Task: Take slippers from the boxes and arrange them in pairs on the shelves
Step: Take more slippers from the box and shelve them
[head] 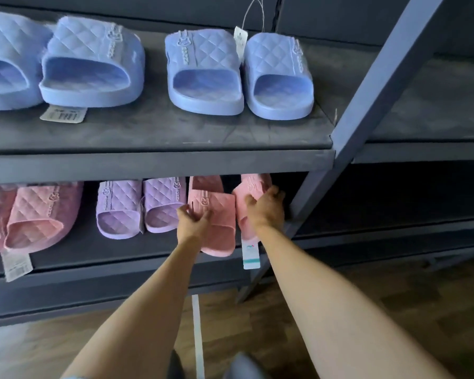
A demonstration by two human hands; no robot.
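Observation:
Two pink quilted slippers lie at the right end of the lower shelf point(115, 255). My left hand point(192, 220) touches the left pink slipper point(219, 222) at its strap, fingers spread and only loosely curved. The right pink slipper point(251, 187) is under my right hand point(266, 207), whose fingers curl over its strap. A white tag point(251, 255) hangs from this slipper over the shelf edge. The two pink slippers lie slightly apart, toes pointing to the back.
A lilac pair point(140, 206) sits just left of my hands, another pink pair point(36, 214) further left. Two blue pairs point(238, 75) point(66, 61) stand on the upper shelf point(175, 129). A slanted metal post point(367, 105) bounds the shelf on the right. Wooden floor lies below.

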